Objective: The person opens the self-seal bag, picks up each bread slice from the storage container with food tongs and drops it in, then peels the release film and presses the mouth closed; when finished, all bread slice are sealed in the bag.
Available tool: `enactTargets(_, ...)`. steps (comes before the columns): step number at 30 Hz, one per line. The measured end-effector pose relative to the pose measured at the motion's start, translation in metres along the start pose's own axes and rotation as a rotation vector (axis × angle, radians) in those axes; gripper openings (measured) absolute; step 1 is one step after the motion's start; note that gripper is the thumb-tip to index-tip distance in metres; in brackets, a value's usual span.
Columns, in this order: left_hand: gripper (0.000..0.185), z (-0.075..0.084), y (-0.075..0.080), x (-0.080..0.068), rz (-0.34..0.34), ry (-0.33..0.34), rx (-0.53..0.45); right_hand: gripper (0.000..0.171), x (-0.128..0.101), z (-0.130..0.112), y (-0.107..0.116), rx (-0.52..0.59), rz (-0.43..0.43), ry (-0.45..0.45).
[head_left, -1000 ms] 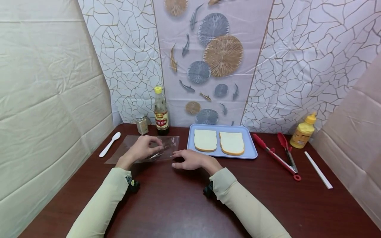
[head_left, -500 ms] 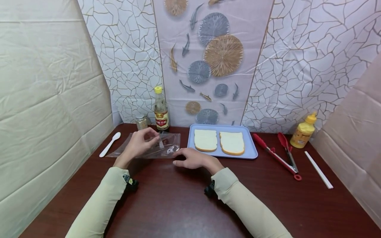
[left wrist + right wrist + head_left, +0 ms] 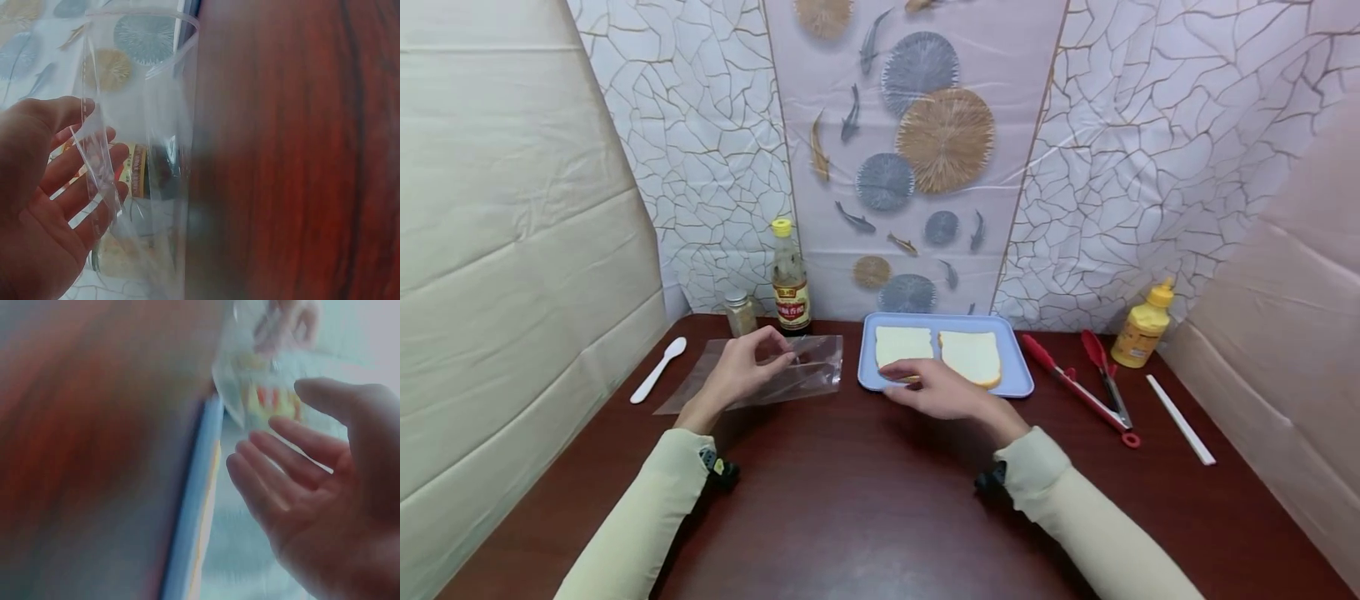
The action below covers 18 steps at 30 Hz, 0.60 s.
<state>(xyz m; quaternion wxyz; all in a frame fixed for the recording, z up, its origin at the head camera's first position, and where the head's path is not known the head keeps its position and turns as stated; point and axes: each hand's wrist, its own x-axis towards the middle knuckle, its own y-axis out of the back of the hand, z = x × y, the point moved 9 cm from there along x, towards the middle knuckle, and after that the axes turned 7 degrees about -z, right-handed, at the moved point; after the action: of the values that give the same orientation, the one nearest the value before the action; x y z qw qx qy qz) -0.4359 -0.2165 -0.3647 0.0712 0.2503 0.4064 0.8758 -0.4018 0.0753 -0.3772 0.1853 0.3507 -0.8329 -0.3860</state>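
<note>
My left hand pinches the upper layer of a clear plastic bag between thumb and fingers. In the left wrist view the bag's mouth stands parted, with the upper layer raised. My right hand, its fingers loosely bent and holding nothing, is over the near edge of a light blue tray. Its fingers overlap the left bread slice in the head view. The right bread slice lies beside it on the tray. In the right wrist view the tray's edge shows side-on, blurred.
Behind the bag stand a vinegar bottle and a small spice jar. A white spoon lies at left. Red-handled tongs, a yellow squeeze bottle and a white strip are at right.
My left hand has lifted the bag's upper layer and still holds it. My right hand has left the bag's right end and moved right to the tray. The head view has turned slightly right.
</note>
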Motion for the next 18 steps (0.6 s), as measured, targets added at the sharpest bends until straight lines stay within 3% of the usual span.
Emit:
enactTargets(5,0.011,-0.003,-0.003,-0.002,-0.007,0.016,0.006,0.041,-0.058,0.036,0.057,-0.066,0.184,-0.125)
enactTargets(11,0.01,-0.004,-0.002,-0.005,-0.014,0.024,0.016,0.044,-0.137,0.089,0.116,-0.161,0.368,-0.35)
enactTargets(14,0.01,-0.002,-0.004,-0.003,-0.012,0.014,0.02,0.056,-0.175,0.115,0.135,-0.177,0.412,-0.459)
enactTargets(18,0.01,0.0,-0.007,-0.001,-0.011,0.009,0.024,0.084,-0.216,0.148,0.147,-0.207,0.411,-0.626)
